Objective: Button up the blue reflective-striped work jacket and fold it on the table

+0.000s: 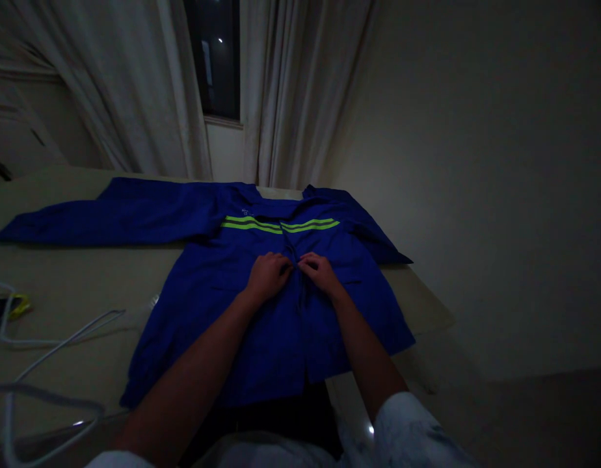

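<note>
A blue work jacket [222,325] with yellow-green chest stripes lies spread on the table, its collar at the far side and its hem hanging over the near edge. One sleeve stretches out to the left, the other to the right. At the middle of the front opening, my left hand [270,276] pinches one edge of the jacket. Close beside it, my right hand [320,272] pinches the opposite edge, fingertips nearly meeting the left ones. Below the hands the two front edges lie along each other. Whether a button or zip is between the fingers is too dark to tell.
The pale table [86,279] carries a white cable [61,341] and a dark object with a yellow edge [20,305] on the left. Curtains [300,84] hang beside a dark window [217,58] at the back. A bare wall [500,195] stands on the right.
</note>
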{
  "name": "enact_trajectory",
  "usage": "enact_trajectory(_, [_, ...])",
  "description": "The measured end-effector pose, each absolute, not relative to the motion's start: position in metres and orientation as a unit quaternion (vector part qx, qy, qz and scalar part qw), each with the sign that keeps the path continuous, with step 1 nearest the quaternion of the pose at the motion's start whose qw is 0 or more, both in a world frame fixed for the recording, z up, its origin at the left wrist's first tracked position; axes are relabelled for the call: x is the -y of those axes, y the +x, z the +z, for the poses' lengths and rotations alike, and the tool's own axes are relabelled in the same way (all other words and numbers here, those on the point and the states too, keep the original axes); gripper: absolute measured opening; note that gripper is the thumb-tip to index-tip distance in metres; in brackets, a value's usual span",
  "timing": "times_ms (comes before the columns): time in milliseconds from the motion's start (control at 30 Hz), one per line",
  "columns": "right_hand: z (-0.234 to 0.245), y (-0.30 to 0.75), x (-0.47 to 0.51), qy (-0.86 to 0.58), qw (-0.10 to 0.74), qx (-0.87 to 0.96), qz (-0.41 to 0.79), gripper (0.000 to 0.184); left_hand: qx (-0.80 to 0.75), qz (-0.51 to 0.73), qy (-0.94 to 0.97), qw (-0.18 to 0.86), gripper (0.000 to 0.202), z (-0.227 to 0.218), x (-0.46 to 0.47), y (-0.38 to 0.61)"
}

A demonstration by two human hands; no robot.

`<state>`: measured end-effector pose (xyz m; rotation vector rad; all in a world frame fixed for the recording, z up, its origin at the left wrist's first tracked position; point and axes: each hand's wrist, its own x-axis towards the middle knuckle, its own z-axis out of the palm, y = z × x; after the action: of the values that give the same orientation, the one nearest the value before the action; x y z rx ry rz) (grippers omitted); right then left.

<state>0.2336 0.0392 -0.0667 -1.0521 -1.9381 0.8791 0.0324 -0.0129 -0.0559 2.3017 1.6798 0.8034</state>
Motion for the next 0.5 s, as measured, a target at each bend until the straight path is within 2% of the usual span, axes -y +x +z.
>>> enact_trajectory(233, [-0.073,0.231,-0.041,-0.401,0.388,0.729,0.396,0.017,-0.550,0.314,0.767,0.104,0.021,-0.063,0.010,0.034])
enact_trajectory(500, [-0.075,0.230,-0.036,-0.375,0.381,0.808,0.247,0.010,-0.570,0.339,0.733,0.152,0.016,-0.061,0.009,0.037])
